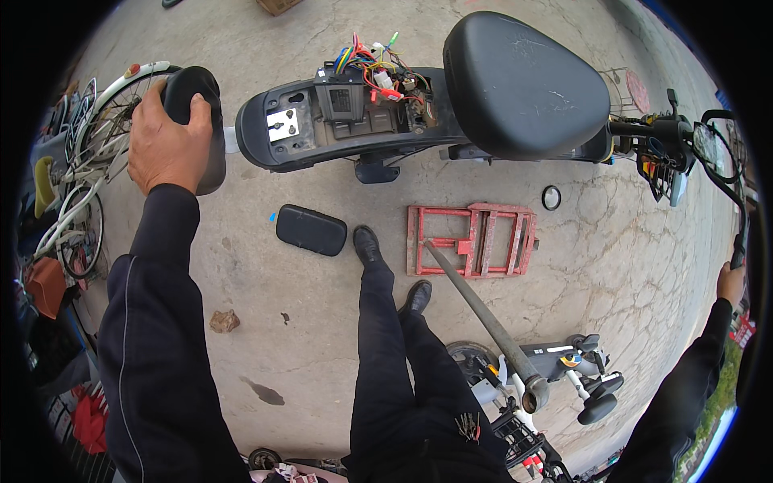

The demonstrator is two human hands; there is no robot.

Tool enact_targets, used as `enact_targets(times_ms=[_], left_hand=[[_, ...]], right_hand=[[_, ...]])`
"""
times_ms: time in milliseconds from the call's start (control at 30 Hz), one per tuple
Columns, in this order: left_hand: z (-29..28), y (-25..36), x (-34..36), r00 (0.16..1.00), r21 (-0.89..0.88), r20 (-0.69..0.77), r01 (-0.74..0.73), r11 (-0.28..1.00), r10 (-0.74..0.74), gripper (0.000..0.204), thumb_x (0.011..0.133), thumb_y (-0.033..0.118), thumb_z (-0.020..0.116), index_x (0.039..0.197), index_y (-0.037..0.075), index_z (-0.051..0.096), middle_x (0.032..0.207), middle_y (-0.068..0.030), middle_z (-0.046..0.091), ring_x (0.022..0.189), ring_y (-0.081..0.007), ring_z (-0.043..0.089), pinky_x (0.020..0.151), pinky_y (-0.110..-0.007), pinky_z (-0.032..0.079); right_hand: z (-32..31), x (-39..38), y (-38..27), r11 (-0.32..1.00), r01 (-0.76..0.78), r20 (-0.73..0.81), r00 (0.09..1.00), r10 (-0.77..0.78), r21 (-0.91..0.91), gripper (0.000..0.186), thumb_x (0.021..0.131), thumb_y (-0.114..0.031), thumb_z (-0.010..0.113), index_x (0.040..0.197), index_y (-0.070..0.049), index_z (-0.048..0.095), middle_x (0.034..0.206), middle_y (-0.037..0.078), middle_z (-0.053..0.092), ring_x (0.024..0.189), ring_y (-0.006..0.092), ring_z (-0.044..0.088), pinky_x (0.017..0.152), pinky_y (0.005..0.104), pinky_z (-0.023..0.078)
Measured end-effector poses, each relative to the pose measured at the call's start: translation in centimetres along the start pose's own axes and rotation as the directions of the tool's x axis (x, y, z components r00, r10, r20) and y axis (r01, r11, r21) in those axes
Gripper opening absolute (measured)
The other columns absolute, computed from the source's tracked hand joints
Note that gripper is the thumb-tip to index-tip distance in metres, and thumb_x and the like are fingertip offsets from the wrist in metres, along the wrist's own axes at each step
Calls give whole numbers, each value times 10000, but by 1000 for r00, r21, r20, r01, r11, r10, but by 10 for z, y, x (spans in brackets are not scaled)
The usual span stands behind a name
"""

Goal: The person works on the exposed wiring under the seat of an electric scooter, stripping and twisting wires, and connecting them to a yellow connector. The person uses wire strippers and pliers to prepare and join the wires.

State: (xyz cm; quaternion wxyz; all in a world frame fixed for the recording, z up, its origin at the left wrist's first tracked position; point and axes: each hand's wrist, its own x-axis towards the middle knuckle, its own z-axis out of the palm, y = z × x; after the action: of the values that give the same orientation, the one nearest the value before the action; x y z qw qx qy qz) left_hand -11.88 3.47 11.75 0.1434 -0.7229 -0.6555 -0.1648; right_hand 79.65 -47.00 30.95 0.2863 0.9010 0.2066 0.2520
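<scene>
left hand (171, 137) — on black pad (214, 145)

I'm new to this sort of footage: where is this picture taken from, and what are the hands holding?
There's no robot here, just a person with two bare hands. One wide fisheye camera on their head looks down, so straight edges bend. The left hand grasps a black backrest; the right hand grips a handlebar. Between them stands a scooter with wires exposed. On the concrete ground lie a black cushion and a red metal frame.
</scene>
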Motion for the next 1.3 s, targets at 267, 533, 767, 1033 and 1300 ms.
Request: enact_targets(times_ms=[267, 533, 767, 1033, 1300], left_hand=[[0, 0, 1, 1000, 4, 3, 4, 1000, -4, 585, 901, 447, 712, 1395, 144, 631, 1319, -114, 676, 1194, -336, 674, 1002, -461, 541], [1, -1, 0, 1000, 10, 8, 1, 1000, -1, 588, 903, 447, 717, 1401, 147, 626, 1318, -115, 676, 1196, -335, 675, 999, -463, 543], [2, -2, 1, 1000, 1, -9, -12, 1000, 12, 584, 899, 445, 720, 1393, 148, 632, 1313, -114, 678, 1190, -335, 678, 994, -462, 546], [0, -1, 1, 1000, 11, -7, -16, 1000, 16, 578, 897, 442, 721, 1386, 145, 635, 1304, -116, 683, 1188, -339, 677, 995, -461, 545], [0, -1, 1, 1000, 8, 0, -9, 1000, 9, 576, 901, 443, 718, 1387, 144, 633, 1310, -119, 682, 1194, -337, 675, 999, -462, 544]], right_hand=[[-8, -6, -7, 999, -20, 2, 1000, 20, 27, 565, 993, -412, 584, 1327, 43, 568, 1244, 357, 675, 1179, 519, 650, 1028, 562, 508], [-5, -5, -7, 999, -15, -32, 999, 16, 33, 571, 995, -404, 577, 1350, 42, 553, 1231, 363, 679, 1157, 518, 662, 1017, 557, 515], [-9, -5, -6, 998, 22, -7, 1000, -21, 54, 585, 998, -409, 574, 1363, 46, 537, 1240, 353, 683, 1161, 514, 665, 1019, 552, 518], [-13, -7, -11, 1000, 6, -6, 1000, -6, -24, 597, 996, -425, 572, 1376, 34, 532, 1270, 341, 679, 1194, 506, 655, 1049, 550, 505], [-18, -10, -13, 998, -7, 30, 1000, 5, 57, 568, 991, -408, 577, 1347, 34, 558, 1254, 338, 685, 1180, 502, 663, 1031, 546, 518]])
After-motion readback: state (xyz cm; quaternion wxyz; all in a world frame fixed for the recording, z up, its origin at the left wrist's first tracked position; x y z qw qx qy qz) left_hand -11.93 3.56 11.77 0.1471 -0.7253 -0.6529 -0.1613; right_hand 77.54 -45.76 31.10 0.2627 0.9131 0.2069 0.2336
